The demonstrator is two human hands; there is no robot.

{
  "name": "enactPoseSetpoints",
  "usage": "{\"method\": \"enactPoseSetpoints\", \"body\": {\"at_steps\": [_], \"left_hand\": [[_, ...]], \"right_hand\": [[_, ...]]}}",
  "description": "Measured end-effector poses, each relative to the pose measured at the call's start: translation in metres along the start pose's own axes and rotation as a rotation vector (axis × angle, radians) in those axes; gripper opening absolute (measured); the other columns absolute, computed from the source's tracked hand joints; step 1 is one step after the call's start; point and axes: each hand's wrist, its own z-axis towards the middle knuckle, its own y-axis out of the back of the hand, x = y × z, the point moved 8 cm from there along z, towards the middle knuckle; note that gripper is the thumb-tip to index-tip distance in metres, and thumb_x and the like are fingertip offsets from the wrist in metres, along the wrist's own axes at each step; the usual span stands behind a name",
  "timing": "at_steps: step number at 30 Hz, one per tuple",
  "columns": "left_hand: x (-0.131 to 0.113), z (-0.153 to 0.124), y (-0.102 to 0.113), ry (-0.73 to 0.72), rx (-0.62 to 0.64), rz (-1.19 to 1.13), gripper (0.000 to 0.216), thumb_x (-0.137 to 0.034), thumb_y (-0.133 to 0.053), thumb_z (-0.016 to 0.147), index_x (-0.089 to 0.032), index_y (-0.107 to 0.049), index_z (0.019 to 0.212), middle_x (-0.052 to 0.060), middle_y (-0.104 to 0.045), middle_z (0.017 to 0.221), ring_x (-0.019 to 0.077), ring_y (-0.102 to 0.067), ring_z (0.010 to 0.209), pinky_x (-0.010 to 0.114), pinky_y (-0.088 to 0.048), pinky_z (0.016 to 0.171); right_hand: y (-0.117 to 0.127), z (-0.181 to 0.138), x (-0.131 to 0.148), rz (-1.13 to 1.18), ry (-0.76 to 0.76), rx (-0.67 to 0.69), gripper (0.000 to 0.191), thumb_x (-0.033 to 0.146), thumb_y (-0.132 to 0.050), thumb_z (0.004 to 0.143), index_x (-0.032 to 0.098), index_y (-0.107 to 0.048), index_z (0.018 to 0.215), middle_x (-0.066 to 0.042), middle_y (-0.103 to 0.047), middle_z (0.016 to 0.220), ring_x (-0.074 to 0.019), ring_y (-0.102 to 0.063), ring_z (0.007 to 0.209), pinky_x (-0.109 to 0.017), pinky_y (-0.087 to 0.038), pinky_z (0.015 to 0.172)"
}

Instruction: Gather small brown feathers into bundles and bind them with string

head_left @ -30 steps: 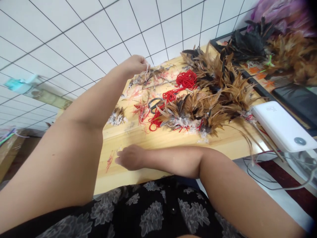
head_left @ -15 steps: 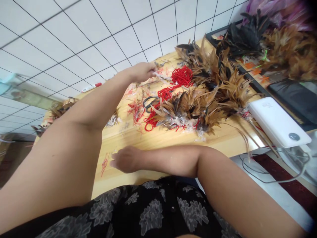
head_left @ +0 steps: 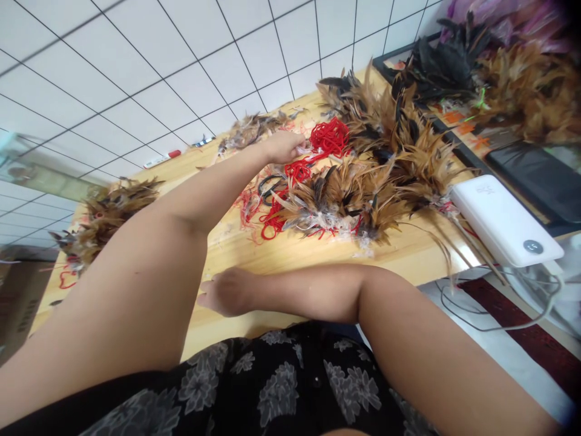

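The view comes from 1 camera, worn on the person's head, which looks forward and down. It is near, above the flowered clothing (head_left: 278,393) at the bottom, and it takes in the left hand (head_left: 285,147), the right hand (head_left: 230,292) and the wooden table (head_left: 245,251), with the tiled wall (head_left: 204,33) behind.

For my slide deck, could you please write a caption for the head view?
Left hand beside the red cord, right hand at the table, brown feathers to the cord's right.
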Motion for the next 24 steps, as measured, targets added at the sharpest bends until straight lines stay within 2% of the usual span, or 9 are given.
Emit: {"method": "enactPoseSetpoints", "body": {"at_steps": [2, 5, 8, 10, 14, 17, 19, 21, 24], "left_hand": [[0.006, -0.004, 0.005, 0.012, -0.010, 0.031, 0.040, -0.020, -0.062, 0.107, -0.019, -0.083, 0.141, 0.016, -0.085, 0.136, 0.0406, -0.077, 0.140, 0.043, -0.055, 0.118], [0.022, -0.023, 0.025, 0.054, -0.032, 0.036, 0.036, -0.022, -0.063, 0.108, -0.018, -0.082, 0.138, 0.015, -0.084, 0.129, 0.0382, -0.077, 0.128, 0.043, -0.055, 0.112], [0.040, -0.054, 0.052, 0.105, -0.037, -0.033, 0.023, -0.018, -0.065, 0.112, -0.019, -0.079, 0.130, 0.009, -0.078, 0.112, 0.0291, -0.068, 0.108, 0.038, -0.050, 0.102], [0.053, -0.075, 0.067, 0.150, -0.044, -0.111, 0.013, -0.011, -0.067, 0.113, -0.021, -0.075, 0.116, 0.003, -0.069, 0.096, 0.0230, -0.058, 0.094, 0.036, -0.044, 0.093], [0.080, -0.109, 0.078, 0.278, -0.074, -0.223, 0.033, 0.000, -0.075, 0.112, -0.022, -0.062, 0.091, -0.003, -0.056, 0.079, 0.0188, -0.045, 0.082, 0.035, -0.032, 0.080], [0.095, -0.125, 0.072, 0.363, -0.108, -0.247, 0.041, 0.005, -0.080, 0.109, -0.021, -0.060, 0.085, -0.005, -0.053, 0.074, 0.0177, -0.042, 0.079, 0.034, -0.030, 0.078], [0.101, -0.132, 0.061, 0.380, -0.077, -0.249, 0.033, 0.007, -0.082, 0.106, -0.019, -0.068, 0.091, -0.005, -0.055, 0.075, 0.0173, -0.045, 0.079, 0.032, -0.033, 0.078], [0.107, -0.139, 0.050, 0.388, -0.033, -0.220, 0.024, 0.006, -0.086, 0.103, -0.015, -0.081, 0.113, -0.003, -0.067, 0.089, 0.0182, -0.053, 0.087, 0.029, -0.041, 0.085], [0.114, -0.155, 0.050, 0.389, -0.055, -0.129, 0.050, 0.003, -0.089, 0.101, -0.012, -0.081, 0.148, 0.010, -0.077, 0.135, 0.0247, -0.063, 0.118, 0.035, -0.051, 0.118]], "right_hand": [[0.000, 0.000, -0.001, 0.003, -0.006, -0.002, 0.054, 0.013, -0.032, 0.123, 0.012, -0.079, 0.149, -0.016, -0.080, 0.154, -0.0360, -0.079, 0.149, -0.048, -0.072, 0.109], [0.000, -0.001, -0.001, 0.014, -0.017, 0.006, 0.054, 0.014, -0.031, 0.123, 0.013, -0.079, 0.148, -0.017, -0.079, 0.155, -0.0354, -0.079, 0.150, -0.049, -0.072, 0.109], [0.000, -0.001, 0.000, 0.015, -0.021, 0.014, 0.053, 0.014, -0.031, 0.124, 0.013, -0.078, 0.148, -0.017, -0.078, 0.157, -0.0343, -0.078, 0.151, -0.049, -0.072, 0.112], [0.000, 0.000, 0.000, 0.017, -0.019, 0.032, 0.053, 0.014, -0.030, 0.124, 0.013, -0.077, 0.149, -0.016, -0.078, 0.159, -0.0332, -0.078, 0.152, -0.049, -0.071, 0.113], [-0.001, 0.002, -0.003, 0.027, -0.038, 0.093, 0.052, 0.015, -0.031, 0.124, 0.015, -0.075, 0.151, -0.015, -0.075, 0.164, -0.0324, -0.076, 0.155, -0.048, -0.071, 0.114], [-0.002, 0.002, -0.007, 0.022, -0.056, 0.127, 0.048, 0.017, -0.034, 0.124, 0.016, -0.074, 0.151, -0.016, -0.075, 0.165, -0.0336, -0.076, 0.155, -0.048, -0.071, 0.114], [-0.003, 0.003, -0.010, 0.030, -0.079, 0.127, 0.047, 0.020, -0.035, 0.125, 0.017, -0.075, 0.148, -0.017, -0.078, 0.162, -0.0351, -0.079, 0.151, -0.050, -0.072, 0.110], [-0.002, 0.002, -0.014, 0.073, -0.131, 0.094, 0.044, 0.028, -0.037, 0.126, 0.018, -0.077, 0.144, -0.016, -0.082, 0.156, -0.0350, -0.083, 0.143, -0.049, -0.073, 0.103], [0.002, -0.001, -0.020, 0.124, -0.217, 0.038, 0.042, 0.033, -0.041, 0.127, 0.018, -0.078, 0.141, -0.014, -0.087, 0.149, -0.0315, -0.087, 0.133, -0.043, -0.073, 0.096]]}}
